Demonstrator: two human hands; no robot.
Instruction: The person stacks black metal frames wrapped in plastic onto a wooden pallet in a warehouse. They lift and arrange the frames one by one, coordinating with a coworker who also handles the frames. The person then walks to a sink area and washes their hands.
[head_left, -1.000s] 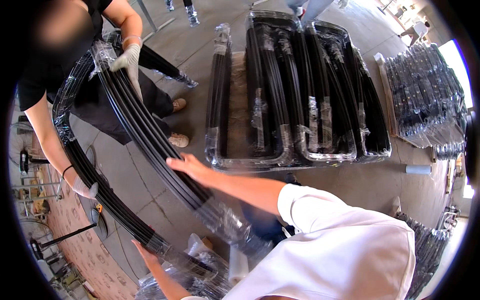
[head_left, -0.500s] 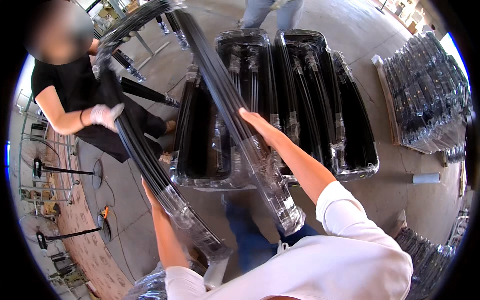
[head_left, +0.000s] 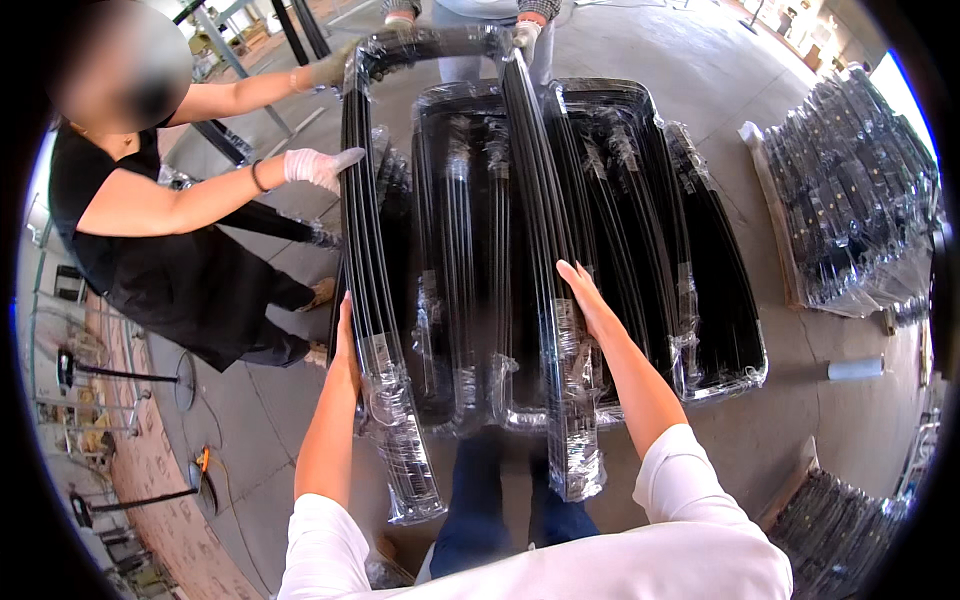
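A large U-shaped bundle of black tubes [head_left: 366, 250] is held over other black bundles, its curved end away from me. Clear film wraps its two straight legs near my end. My left hand [head_left: 346, 345] grips the outer side of the left leg, with its fingers partly hidden. Against the outer side of the right leg, my right hand [head_left: 590, 302] holds on with the thumb on top. A co-worker at the left has a gloved hand [head_left: 322, 168] on the left leg. Gloved hands of another person [head_left: 525, 34] are at the far curve.
Film-wrapped black bundles [head_left: 715, 270] lie beneath and to the right. A tall wrapped stack [head_left: 850, 200] stands on a pallet at the right, near a film roll [head_left: 855, 369]. Another stack [head_left: 840, 530] sits at lower right. Black fan stands [head_left: 130, 375] are at the left.
The bundle has swung right and straightened, dropping lower over the other bundles. Both my hands moved with it. The far person's gloved hands are now at its curved end.
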